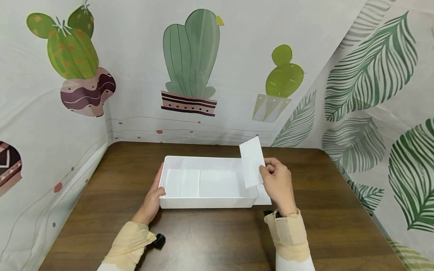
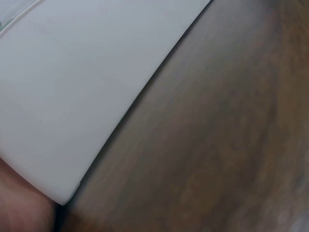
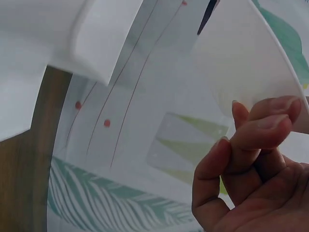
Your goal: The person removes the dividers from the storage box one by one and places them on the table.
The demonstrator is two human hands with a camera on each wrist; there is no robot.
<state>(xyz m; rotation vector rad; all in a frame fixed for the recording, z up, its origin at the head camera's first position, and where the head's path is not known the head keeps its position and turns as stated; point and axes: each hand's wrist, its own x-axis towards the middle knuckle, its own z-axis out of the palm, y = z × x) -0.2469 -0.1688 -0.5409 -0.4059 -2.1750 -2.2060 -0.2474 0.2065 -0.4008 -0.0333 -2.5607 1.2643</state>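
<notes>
A shallow white plastic box with low dividers inside sits on the table. My left hand grips its left end, thumb over the near left corner. That same box's long side wall fills much of the left wrist view, with part of the hand at the lower left. Above the box's right end, my right hand pinches a white rectangular card between thumb and fingers, tilted upright. In the right wrist view the card rises above the curled fingers.
A second flat white piece shows under the card, beside the box's right end. The brown wooden table extends around the box. Printed cloth with cacti and leaves hangs behind the table and along its sides.
</notes>
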